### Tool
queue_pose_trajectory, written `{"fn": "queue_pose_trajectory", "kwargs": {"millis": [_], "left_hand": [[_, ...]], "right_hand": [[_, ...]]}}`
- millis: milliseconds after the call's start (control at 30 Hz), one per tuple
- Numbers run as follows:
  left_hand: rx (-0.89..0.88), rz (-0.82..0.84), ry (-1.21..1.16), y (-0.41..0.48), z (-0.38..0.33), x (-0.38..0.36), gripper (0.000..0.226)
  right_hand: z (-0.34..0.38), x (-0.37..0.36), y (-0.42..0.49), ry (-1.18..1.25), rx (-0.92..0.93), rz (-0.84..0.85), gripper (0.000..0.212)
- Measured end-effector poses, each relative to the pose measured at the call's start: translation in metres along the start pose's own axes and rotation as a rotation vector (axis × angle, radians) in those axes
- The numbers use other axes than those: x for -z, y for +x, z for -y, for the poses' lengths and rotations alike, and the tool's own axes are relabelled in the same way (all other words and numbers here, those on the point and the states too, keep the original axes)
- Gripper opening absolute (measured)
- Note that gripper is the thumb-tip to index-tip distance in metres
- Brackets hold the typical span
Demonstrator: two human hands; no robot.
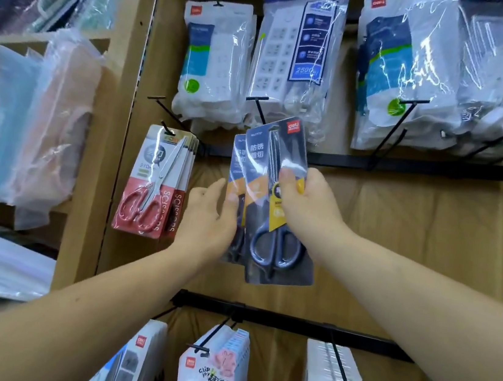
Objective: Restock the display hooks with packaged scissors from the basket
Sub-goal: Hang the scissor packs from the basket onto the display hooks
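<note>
My right hand (305, 210) grips a dark packaged scissors card (276, 212) with grey handles, thumb pressed on its front. The card's top sits at the tip of a black display hook (259, 108). Behind it hang more of the same dark scissors packs (236, 172). My left hand (208, 216) rests its fingers against the left side of those packs, fingers mostly straight. To the left, red-handled scissors packs (152, 183) hang on another hook. The basket is not in view.
Bagged power strips (216, 58) hang on the upper hooks. A black rail (406, 167) runs across the cardboard-coloured back panel. Below hang more carded goods (212, 377). A wooden shelf unit (103, 139) with plastic-wrapped stock stands at the left.
</note>
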State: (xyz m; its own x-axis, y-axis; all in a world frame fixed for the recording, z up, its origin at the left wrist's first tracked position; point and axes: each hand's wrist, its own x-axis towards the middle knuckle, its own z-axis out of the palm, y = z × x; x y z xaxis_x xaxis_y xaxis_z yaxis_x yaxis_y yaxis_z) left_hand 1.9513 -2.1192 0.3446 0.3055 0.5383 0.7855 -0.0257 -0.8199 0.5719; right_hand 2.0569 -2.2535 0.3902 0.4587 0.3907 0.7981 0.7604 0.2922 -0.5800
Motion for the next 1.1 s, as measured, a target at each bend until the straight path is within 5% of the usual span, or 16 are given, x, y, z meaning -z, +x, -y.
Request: {"fn": "queue_pose_trajectory", "kwargs": {"millis": [67,267,533,633,867,1100], "left_hand": [[-0.009,0.074,-0.109,-0.011,-0.005,0.003,0.030],[-0.113,0.168,-0.066,-0.019,-0.001,0.015,0.082],[-0.031,0.210,0.022,-0.006,-0.010,0.021,0.092],[-0.029,0.216,0.034,-0.007,-0.010,0.020,0.068],[-0.005,0.238,0.219,0.005,-0.013,0.016,0.097],[-0.021,0.189,0.187,-0.003,0.002,0.005,0.097]], "right_hand": [[0.002,-0.017,0.006,0.027,-0.041,0.016,0.031],[0.004,-0.049,0.020,0.117,-0.126,0.026,0.035],[0.000,-0.031,0.032,-0.196,0.101,0.045,0.075],[-0.005,-0.026,0.036,-0.291,0.090,0.102,0.069],[-0.016,-0.006,0.030,-0.340,0.070,0.174,0.056],[-0.021,-0.007,-0.002,-0.537,0.052,0.126,0.031]]}}
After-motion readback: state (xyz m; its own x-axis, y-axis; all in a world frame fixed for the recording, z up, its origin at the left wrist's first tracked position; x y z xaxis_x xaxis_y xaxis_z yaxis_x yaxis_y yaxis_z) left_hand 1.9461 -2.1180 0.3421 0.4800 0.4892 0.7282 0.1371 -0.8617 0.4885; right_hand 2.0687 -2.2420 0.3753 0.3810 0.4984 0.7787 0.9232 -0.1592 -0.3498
